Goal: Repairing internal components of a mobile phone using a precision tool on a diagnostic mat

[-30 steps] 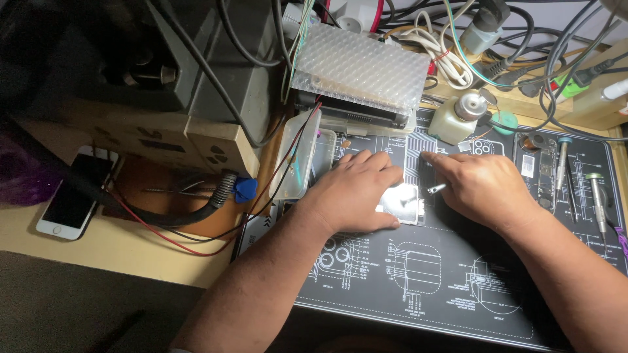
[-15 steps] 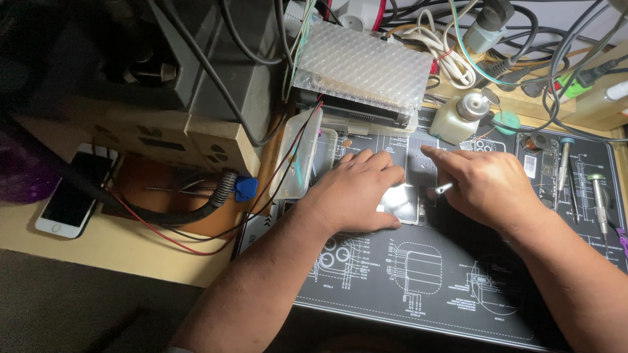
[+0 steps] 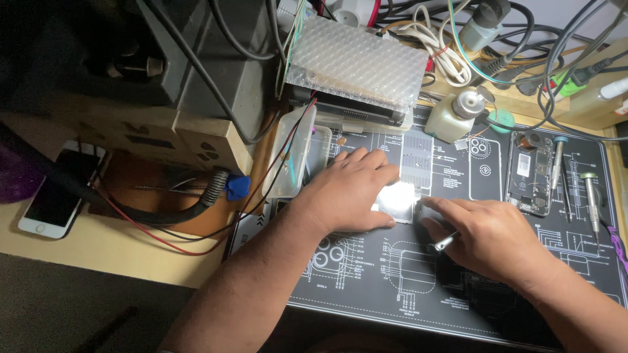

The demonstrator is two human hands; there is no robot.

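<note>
Small plate (image 3: pixel 399 201) on mat (image 3: pixel 366 287) between both hands; opened phone (image 3: pixel 531 173) far right

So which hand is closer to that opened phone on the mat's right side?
Right. The right hand, holding a small metal tool, lies just left of the opened phone; the left hand is farther left, past a bright plate.

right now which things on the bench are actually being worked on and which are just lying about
In use:
left hand pressing down on the small bright plate
right hand holding a thin metal tool beside the plate
black work mat under both

Lying about:
opened phone
screwdrivers
white phone
squat bottle
clear plastic box
bubble-wrapped block
</note>
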